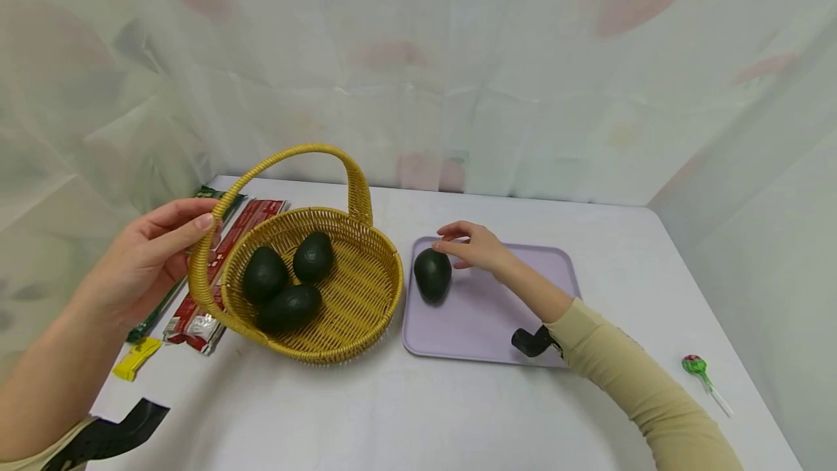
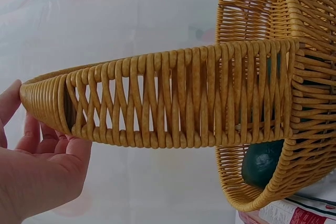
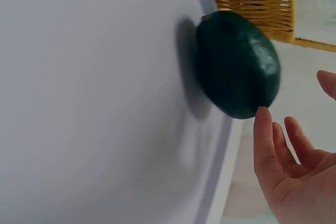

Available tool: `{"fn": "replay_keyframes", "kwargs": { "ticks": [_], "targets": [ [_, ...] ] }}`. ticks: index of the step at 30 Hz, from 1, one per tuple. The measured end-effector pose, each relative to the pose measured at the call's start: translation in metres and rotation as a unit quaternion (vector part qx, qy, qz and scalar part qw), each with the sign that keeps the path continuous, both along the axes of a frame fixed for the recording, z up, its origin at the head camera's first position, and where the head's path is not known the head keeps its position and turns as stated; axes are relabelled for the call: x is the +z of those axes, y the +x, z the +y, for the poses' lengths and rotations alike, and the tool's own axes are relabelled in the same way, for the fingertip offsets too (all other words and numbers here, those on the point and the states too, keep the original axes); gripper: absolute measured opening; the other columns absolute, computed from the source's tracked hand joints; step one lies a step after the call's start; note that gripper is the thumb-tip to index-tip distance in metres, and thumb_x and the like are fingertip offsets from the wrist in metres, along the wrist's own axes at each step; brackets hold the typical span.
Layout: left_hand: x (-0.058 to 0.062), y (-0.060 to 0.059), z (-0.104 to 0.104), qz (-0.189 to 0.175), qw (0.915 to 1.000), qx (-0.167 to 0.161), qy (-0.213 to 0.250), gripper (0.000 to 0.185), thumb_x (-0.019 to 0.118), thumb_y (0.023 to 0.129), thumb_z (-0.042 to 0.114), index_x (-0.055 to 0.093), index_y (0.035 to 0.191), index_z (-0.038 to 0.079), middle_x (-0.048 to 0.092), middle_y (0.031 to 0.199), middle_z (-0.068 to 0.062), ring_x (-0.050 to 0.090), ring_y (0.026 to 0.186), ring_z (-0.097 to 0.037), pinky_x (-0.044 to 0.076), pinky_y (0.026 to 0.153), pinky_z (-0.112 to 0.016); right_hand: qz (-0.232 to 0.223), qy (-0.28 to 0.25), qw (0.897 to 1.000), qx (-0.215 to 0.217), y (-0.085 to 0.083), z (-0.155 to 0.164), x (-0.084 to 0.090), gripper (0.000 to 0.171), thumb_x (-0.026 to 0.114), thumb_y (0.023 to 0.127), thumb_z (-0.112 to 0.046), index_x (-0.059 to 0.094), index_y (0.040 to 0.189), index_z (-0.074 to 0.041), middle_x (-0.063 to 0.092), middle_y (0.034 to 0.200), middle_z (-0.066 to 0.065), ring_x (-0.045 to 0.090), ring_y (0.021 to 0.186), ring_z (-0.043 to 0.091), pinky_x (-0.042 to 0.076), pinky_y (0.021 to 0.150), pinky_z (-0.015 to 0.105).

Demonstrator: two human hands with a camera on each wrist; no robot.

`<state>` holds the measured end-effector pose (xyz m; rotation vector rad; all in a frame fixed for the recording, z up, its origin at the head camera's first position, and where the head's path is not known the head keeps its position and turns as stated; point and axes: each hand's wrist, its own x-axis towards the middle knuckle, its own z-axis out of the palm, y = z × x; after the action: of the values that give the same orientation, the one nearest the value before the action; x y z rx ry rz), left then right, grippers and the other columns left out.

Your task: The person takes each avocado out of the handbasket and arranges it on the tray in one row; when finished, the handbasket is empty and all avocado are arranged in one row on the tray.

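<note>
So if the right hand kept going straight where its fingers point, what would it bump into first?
Probably the dark green avocado on the purple tray. The right hand looks right next to it, but I can't tell whether they're touching.

Your right hand [image 3: 302, 182] is at lower right, fingers [image 3: 265, 145] spread beside a dark green avocado [image 3: 239, 64] on a tray [image 3: 100, 98]; upper right, a wicker basket [image 3: 254, 1].

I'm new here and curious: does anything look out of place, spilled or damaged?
Nothing looks spilled or damaged. Mildly odd, perhaps: the lollipop lies alone on the table, right of the purple tray, while the red packets lie left of the basket.
</note>
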<state>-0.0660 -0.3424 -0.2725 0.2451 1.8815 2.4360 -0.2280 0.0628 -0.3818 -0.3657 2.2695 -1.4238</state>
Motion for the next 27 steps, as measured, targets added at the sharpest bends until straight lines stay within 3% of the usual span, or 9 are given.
{"fn": "replay_keyframes", "kwargs": {
  "ticks": [7, 14, 18, 24, 27],
  "targets": [
    [-0.001, -0.001, 0.0, 0.002, 1.0, -0.007, 0.004, 0.03, 0.042, 0.103, 0.002, 0.066, 0.121, 0.007, 0.066, 0.111, -0.004, 0.064, 0.094, -0.015, 0.057, 0.073, -0.026, 0.006, -0.018, 0.999, 0.028, 0.0, -0.011, 0.021, 0.047, 0.073, 0.087, -0.028, 0.06, 0.127, -0.008, 0.06, 0.125, 0.01, 0.063, 0.105, 0.021, 0.057, 0.081, 0.037],
    [-0.001, -0.001, -0.002, -0.003, 0.9999, -0.013, 0.008, 0.031, 0.042, 0.103, 0.002, 0.066, 0.121, 0.007, 0.066, 0.112, -0.004, 0.065, 0.096, -0.015, 0.057, 0.074, -0.026, 0.013, -0.026, 0.995, 0.094, -0.001, -0.035, 0.04, 0.037, 0.074, 0.087, -0.025, 0.064, 0.121, -0.014, 0.061, 0.123, 0.007, 0.064, 0.101, 0.018, 0.055, 0.085, 0.041],
    [-0.001, -0.001, -0.003, -0.004, 0.9999, -0.009, 0.005, 0.031, 0.042, 0.103, 0.003, 0.066, 0.122, 0.008, 0.066, 0.112, -0.004, 0.065, 0.096, -0.014, 0.057, 0.074, -0.026, 0.043, -0.038, 0.988, 0.143, -0.002, -0.051, 0.048, 0.035, 0.073, 0.087, -0.021, 0.065, 0.12, -0.012, 0.063, 0.119, 0.005, 0.063, 0.101, 0.02, 0.053, 0.088, 0.047],
    [-0.002, -0.002, -0.003, -0.004, 0.9998, -0.015, 0.009, 0.031, 0.042, 0.103, 0.002, 0.066, 0.122, 0.008, 0.065, 0.113, -0.004, 0.065, 0.096, -0.015, 0.057, 0.074, -0.026, 0.098, -0.048, 0.97, 0.217, -0.002, -0.074, 0.055, 0.035, 0.071, 0.089, -0.015, 0.064, 0.122, -0.006, 0.062, 0.123, 0.012, 0.061, 0.105, 0.021, 0.051, 0.086, 0.032],
    [-0.002, -0.002, -0.004, -0.005, 0.9998, -0.018, 0.009, 0.031, 0.042, 0.103, 0.002, 0.066, 0.122, 0.008, 0.065, 0.113, -0.004, 0.064, 0.096, -0.015, 0.057, 0.073, -0.026, 0.107, -0.047, 0.963, 0.243, -0.003, -0.085, 0.057, 0.033, 0.072, 0.089, -0.017, 0.065, 0.12, -0.009, 0.064, 0.119, 0.006, 0.06, 0.105, 0.018, 0.05, 0.088, 0.027]
  ]
}}
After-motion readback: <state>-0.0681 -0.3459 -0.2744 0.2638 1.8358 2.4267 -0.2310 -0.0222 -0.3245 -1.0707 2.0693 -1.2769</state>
